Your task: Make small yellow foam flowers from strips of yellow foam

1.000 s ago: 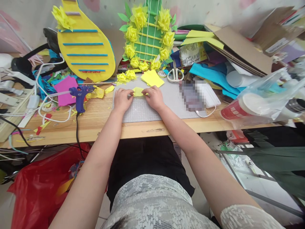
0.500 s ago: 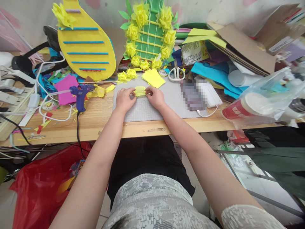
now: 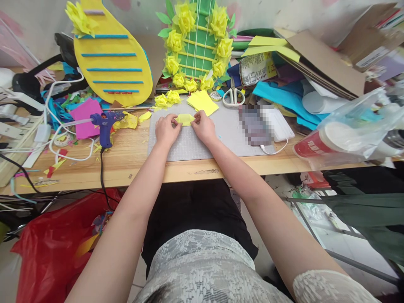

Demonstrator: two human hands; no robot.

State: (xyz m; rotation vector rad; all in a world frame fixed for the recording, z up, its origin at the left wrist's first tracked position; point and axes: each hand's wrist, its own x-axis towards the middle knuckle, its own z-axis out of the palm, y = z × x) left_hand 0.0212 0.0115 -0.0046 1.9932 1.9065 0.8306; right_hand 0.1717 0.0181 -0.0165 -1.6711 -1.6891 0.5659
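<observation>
A small piece of yellow crepe paper (image 3: 185, 120) is stretched between my two hands, just over the grey cutting mat (image 3: 189, 147). My left hand (image 3: 167, 129) pinches its left end between thumb and fingers. At the opposite end, my right hand (image 3: 203, 127) grips the paper the same way. Behind my right hand lies a stack of yellow paper squares (image 3: 202, 102). Two yellow paper flowers (image 3: 167, 99) rest beyond my left hand.
A purple glue gun (image 3: 105, 126) with its cord stands left of the mat. White-handled scissors (image 3: 233, 97), a blurred phone (image 3: 256, 126) and a white power bank (image 3: 277, 123) lie right. Behind stand a yellow lute-shaped cutout (image 3: 113, 63) and a green flowered one (image 3: 197, 54). A bagged cup (image 3: 325, 141) sits far right.
The yellow crepe paper has shifted slightly left and its edges now look more tapered toward my fingers. Both hands keep their pinch, with only small finger movements.
</observation>
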